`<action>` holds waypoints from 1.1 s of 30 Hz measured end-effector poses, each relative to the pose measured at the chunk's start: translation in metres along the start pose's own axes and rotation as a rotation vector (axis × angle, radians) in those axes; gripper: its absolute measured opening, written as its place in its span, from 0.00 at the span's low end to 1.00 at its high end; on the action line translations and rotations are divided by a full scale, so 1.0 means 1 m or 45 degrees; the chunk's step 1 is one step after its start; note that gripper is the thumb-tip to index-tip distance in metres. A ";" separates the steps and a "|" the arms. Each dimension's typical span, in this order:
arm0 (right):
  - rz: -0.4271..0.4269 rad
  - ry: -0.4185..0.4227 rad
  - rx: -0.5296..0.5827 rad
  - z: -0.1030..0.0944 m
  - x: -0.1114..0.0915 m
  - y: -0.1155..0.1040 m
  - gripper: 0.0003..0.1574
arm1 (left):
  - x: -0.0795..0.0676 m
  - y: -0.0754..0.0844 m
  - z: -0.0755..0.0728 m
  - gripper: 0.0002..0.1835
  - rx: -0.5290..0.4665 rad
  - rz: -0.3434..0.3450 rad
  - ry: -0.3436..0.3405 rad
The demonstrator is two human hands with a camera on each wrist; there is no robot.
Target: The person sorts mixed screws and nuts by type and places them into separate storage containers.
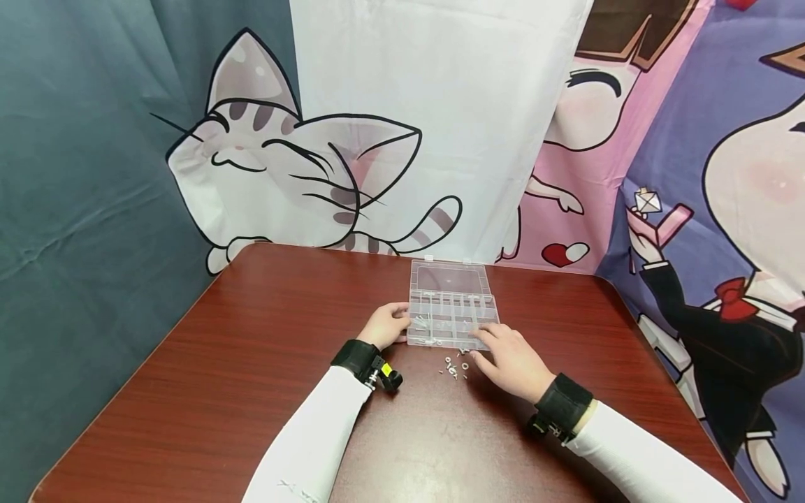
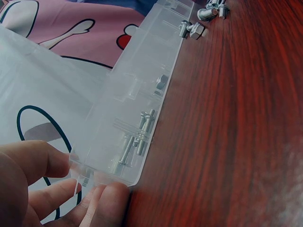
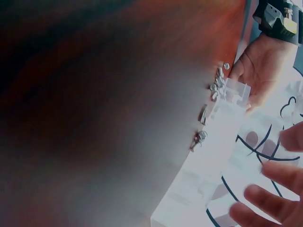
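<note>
A clear plastic compartment box [image 1: 453, 344] sits on the table with its lid [image 1: 448, 278] raised at the back. My left hand [image 1: 383, 325] grips the box's left end; in the left wrist view, its thumb and fingers [image 2: 35, 161] hold the corner. Several long screws [image 2: 142, 135] show through the clear wall near that end. My right hand [image 1: 512, 360] is over the box's front right corner, fingers spread; the right wrist view shows these fingers [image 3: 270, 198] apart, with nothing between them. Loose bolts and nuts [image 1: 453, 370] lie in front of the box.
The reddish-brown wooden table [image 1: 251, 391] extends around the box. Behind it hang cloth backdrops with a cartoon cat [image 1: 277, 175] and other figures. Each wrist wears a black strap [image 1: 564, 404] with a small device.
</note>
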State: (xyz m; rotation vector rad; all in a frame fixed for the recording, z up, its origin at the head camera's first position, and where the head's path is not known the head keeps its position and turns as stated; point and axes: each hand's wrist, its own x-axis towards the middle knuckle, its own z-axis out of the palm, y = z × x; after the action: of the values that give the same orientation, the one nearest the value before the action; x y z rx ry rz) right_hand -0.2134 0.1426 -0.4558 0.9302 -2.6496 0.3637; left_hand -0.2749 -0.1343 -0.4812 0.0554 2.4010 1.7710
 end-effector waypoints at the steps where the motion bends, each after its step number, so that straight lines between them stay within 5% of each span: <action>1: -0.019 -0.005 -0.021 0.001 0.000 -0.001 0.18 | 0.000 0.000 0.000 0.25 0.001 0.002 0.000; 5: -0.098 -0.060 -0.072 0.007 -0.001 -0.007 0.06 | 0.000 0.000 0.000 0.25 -0.001 0.000 0.000; 11: -0.187 -0.110 -0.092 0.012 0.003 -0.012 0.02 | 0.001 -0.002 0.000 0.25 -0.004 0.005 -0.003; 24: -0.407 -0.157 -0.183 0.014 0.032 -0.021 0.05 | -0.002 0.002 0.000 0.25 0.012 0.009 0.000; 33: -0.463 -0.190 -0.200 0.017 0.040 -0.024 0.07 | -0.003 0.002 -0.002 0.25 0.012 0.019 -0.007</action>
State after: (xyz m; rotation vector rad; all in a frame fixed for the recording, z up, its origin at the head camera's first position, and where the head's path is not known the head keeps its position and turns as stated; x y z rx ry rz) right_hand -0.2314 0.0963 -0.4533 1.3986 -2.5169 0.0010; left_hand -0.2723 -0.1355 -0.4785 0.0794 2.4117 1.7635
